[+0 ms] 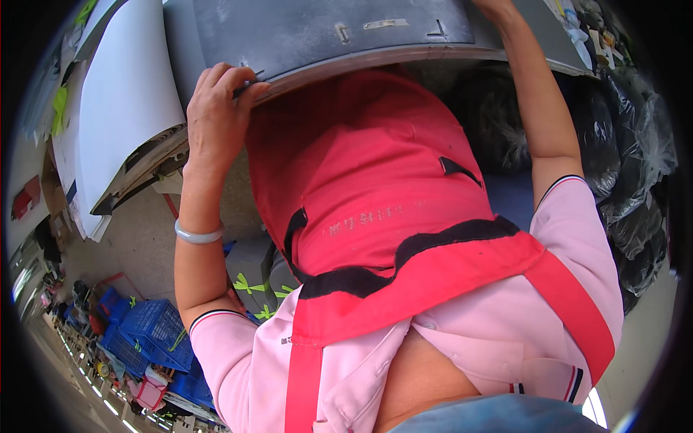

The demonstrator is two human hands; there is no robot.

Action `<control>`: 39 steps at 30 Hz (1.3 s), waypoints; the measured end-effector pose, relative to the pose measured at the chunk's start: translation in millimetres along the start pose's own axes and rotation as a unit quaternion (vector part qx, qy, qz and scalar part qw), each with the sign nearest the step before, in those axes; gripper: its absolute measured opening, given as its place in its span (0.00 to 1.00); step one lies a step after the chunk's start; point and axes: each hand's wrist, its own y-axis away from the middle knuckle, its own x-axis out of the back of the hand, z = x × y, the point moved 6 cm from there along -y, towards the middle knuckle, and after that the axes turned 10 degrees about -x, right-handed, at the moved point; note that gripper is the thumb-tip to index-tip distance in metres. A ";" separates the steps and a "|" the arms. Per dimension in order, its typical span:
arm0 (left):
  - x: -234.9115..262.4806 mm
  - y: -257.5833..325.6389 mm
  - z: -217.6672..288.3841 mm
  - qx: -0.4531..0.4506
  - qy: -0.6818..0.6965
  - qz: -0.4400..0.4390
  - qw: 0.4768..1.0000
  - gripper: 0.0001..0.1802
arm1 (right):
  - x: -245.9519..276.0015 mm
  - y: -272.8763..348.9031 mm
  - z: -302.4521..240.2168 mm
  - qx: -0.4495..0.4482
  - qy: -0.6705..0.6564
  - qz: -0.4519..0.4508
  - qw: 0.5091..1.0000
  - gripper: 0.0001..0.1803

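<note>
My left hand (219, 108) is at the near left edge of a dark grey work board (289, 36). Its fingers are closed in a pinch around a small, slim dark piece (247, 84) with a pointed end; its exact kind does not show. Only the wrist and a bit of my right hand (494, 6) come into view at the top edge, over the right part of the board, and its fingers are cut off. Between the hands lie a short beige strip (385, 24), a smaller pale slotted piece (341, 32) and a thin dark angled piece (437, 30).
Left of the board, a large white sheet (130, 94) curves over the table's side. Black plastic bags (632, 159) are heaped on the right. Blue crates (155, 332) stand on the floor at lower left. A red apron (382, 166) covers my lap, close under the table edge.
</note>
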 end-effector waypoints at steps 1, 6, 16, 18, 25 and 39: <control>-0.4 0.1 -0.3 0.003 0.001 -0.001 1.000 0.11 | 0.4 -0.7 1.7 -0.001 0.001 0.001 1.000 0.14; -0.4 3.3 0.3 0.005 -0.004 0.016 1.000 0.10 | -4.2 -6.5 5.4 0.004 -0.019 -0.023 1.000 0.15; -1.4 1.2 1.8 -0.010 0.002 0.025 1.000 0.10 | -0.2 -5.3 6.4 0.003 -0.011 -0.026 1.000 0.15; -4.6 -2.0 1.4 -0.004 0.008 0.019 1.000 0.10 | 1.4 -8.3 11.4 0.023 -0.025 -0.026 0.999 0.15; -2.8 3.6 -1.9 0.017 0.028 0.015 0.999 0.09 | -8.2 -13.8 11.9 0.029 -0.040 -0.033 0.998 0.16; -2.5 1.7 -1.7 0.019 0.036 0.010 0.999 0.09 | -8.4 -15.2 18.1 0.074 0.008 0.020 0.997 0.18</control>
